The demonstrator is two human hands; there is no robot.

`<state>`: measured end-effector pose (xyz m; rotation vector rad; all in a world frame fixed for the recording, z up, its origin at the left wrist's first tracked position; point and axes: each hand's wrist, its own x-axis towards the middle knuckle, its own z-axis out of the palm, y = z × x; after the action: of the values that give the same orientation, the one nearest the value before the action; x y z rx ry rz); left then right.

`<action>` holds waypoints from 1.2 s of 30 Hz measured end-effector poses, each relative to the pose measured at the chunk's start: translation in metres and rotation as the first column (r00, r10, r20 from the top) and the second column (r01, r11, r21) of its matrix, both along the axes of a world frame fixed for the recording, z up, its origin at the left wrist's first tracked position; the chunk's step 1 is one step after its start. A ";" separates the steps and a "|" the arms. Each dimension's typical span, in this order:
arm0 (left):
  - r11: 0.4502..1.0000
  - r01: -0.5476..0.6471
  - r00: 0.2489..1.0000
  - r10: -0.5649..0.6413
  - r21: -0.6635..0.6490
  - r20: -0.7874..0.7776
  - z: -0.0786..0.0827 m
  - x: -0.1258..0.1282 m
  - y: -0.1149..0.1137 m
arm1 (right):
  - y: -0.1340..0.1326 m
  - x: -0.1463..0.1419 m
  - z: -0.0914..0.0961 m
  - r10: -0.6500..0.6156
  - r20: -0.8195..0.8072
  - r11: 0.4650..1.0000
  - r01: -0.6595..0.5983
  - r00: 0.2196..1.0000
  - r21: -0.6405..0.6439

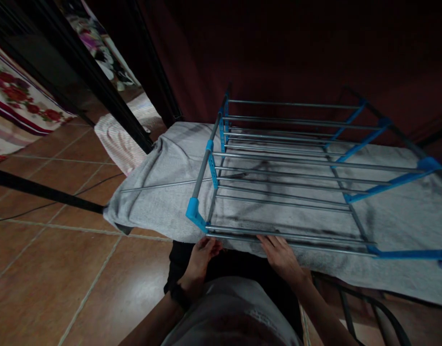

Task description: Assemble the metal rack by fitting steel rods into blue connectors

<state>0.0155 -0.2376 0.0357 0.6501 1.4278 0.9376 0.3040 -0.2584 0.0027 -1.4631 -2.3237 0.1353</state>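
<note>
A rack of grey metal rods [289,161] with blue plastic connectors lies on its side on a grey cloth. My left hand [204,252] is closed, its fingers pinched at the left end of the nearest rod [238,237], just below a blue corner connector [195,214]. Further right, my right hand [280,254] has its fingers curled over the same rod, with the thumb hidden. A loose thin rod [163,185] rests on the cloth left of the rack, its right end reaching beneath the frame.
Grey cloth [152,168] covers the long surface under the rack. Dark posts [98,77] rise at the left, and another dark bar [47,194] extends over the tiled floor [108,283]. A dark red panel [278,53] stands behind. A black cable [94,188] crosses the floor.
</note>
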 end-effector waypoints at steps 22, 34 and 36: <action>0.760 0.597 0.752 -0.419 0.258 -0.509 0.006 -0.061 0.065 | 0.006 -0.001 -0.014 -0.081 0.022 0.997 0.081 0.997 -0.004; 0.770 0.571 0.730 -0.317 0.285 -0.605 0.002 -0.052 0.054 | 0.006 -0.002 -0.014 -0.100 -0.004 0.995 0.099 0.995 -0.018; 0.755 0.581 0.730 -0.319 0.304 -0.604 0.004 -0.052 0.055 | 0.006 -0.002 -0.012 -0.094 0.000 0.996 0.094 0.996 -0.010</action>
<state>-0.0368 -0.1827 0.0399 1.6733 1.3789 0.7210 0.3019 -0.2523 -0.0095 -1.5738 -2.2518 0.1209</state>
